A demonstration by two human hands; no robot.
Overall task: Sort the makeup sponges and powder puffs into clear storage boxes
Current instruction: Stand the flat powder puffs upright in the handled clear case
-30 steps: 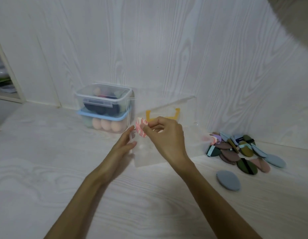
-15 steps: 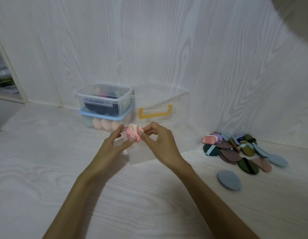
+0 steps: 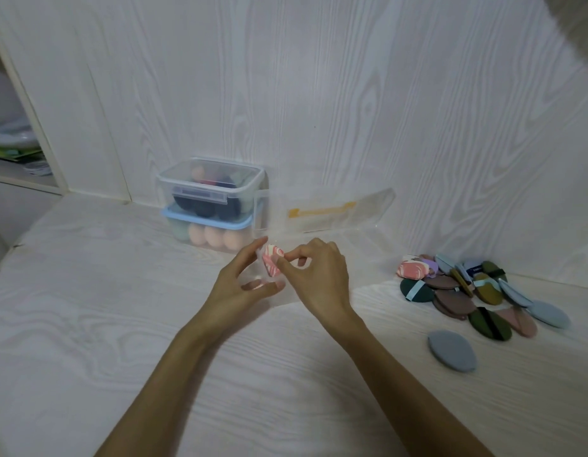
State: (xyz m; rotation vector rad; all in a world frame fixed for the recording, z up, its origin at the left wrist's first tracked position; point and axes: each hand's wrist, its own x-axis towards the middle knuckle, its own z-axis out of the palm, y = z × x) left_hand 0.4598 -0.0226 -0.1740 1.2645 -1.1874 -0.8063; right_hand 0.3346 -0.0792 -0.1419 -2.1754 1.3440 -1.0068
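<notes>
A pink-and-white marbled sponge [image 3: 273, 262] is pinched between the fingertips of my right hand [image 3: 314, 278]. My left hand [image 3: 240, 285] is beside it with fingers spread, its fingertips touching or nearly touching the sponge. Both hands hover over the front left corner of an open clear storage box [image 3: 362, 255]. Its lid [image 3: 335, 211], with a yellow handle, leans back against the wall. A pile of powder puffs [image 3: 464, 288] in brown, green, blue and pink lies to the right, with a second marbled sponge [image 3: 413, 269] at its left edge.
Two closed clear boxes [image 3: 213, 206] are stacked at the back left, the lower with a blue lid and peach sponges inside. A lone grey-blue puff [image 3: 451, 349] lies in front of the pile. A wood-grain wall stands behind; an open shelf [image 3: 19, 159] sits far left.
Both hands have lowered the marbled sponge toward the box's front left corner. The lid has tipped back and now lies flatter against the wall.
</notes>
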